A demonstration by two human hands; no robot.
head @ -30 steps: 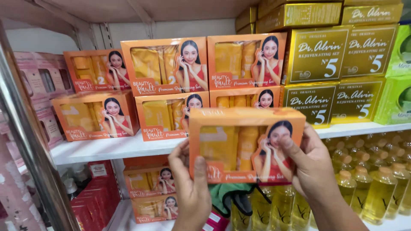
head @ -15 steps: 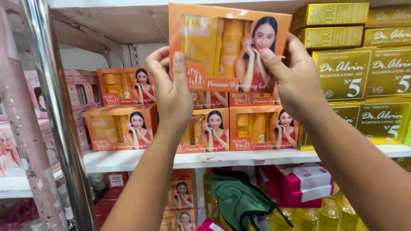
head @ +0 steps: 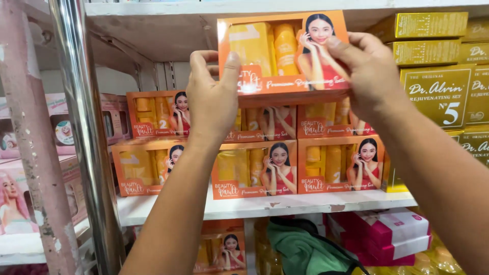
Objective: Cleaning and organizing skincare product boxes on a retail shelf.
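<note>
From the head view, the left hand (head: 214,99) and right hand (head: 369,76) are each gripping an end of the orange box (head: 282,53), holding it level between them, above the stacked orange boxes (head: 254,165) on the white shelf (head: 265,206). Keeping it level and square with the stack beneath the hands looks wise.

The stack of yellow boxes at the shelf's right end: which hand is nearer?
Right. The right hand grips the raised orange box beside the yellow boxes; the left hand holds the box's far end.
</note>
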